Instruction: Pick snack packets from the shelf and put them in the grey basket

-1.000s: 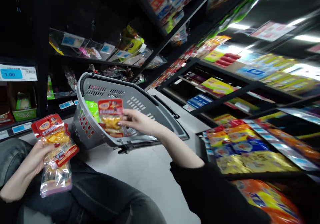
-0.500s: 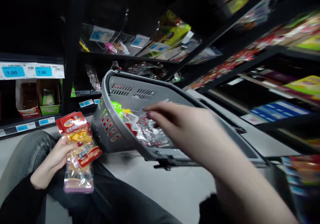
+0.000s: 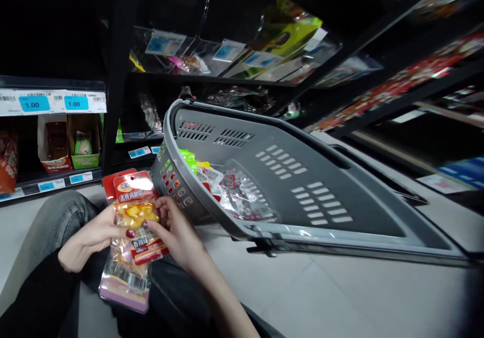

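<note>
At the near left, above the person's legs (image 3: 166, 292), the left hand (image 3: 91, 237) gripped a stack of red-topped snack packets (image 3: 134, 212), its thumb across the front and its other fingers mostly hidden behind. The right hand (image 3: 179, 232) pinched the stack's right edge, thumb on the front and fingers curled close. To the right stood a gray basket (image 3: 321, 166) holding clear packets (image 3: 245, 197) and a green packet (image 3: 188, 160), while a green box (image 3: 86, 161) sat on the far-left shelf.
</note>
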Demonstrator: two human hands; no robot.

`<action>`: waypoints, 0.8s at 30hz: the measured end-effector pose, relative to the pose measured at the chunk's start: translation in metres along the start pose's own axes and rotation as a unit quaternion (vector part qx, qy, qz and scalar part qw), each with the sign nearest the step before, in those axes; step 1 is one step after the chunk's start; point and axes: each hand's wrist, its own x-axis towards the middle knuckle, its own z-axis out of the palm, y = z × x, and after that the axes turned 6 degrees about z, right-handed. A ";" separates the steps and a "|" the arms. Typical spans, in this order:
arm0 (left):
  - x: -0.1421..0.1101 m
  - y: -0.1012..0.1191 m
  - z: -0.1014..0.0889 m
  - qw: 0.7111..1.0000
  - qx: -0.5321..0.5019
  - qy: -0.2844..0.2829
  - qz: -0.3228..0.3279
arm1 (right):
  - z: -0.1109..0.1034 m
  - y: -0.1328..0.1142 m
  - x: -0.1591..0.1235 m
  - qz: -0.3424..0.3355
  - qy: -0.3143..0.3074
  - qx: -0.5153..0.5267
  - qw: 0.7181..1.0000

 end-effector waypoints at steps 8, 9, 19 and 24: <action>0.002 0.007 -0.009 0.996 0.071 0.058 -0.003 | -0.008 0.006 -0.026 0.003 0.033 0.187 0.982; 0.003 0.007 -0.012 0.994 0.080 0.080 0.006 | -0.009 0.003 -0.029 0.007 0.024 0.218 0.976; 0.008 -0.001 -0.013 0.989 0.087 0.120 0.029 | 0.010 -0.023 -0.040 0.087 -0.096 0.429 0.894; 0.008 -0.002 -0.014 0.987 0.107 0.121 0.011 | 0.006 -0.027 -0.041 0.069 -0.158 0.549 0.818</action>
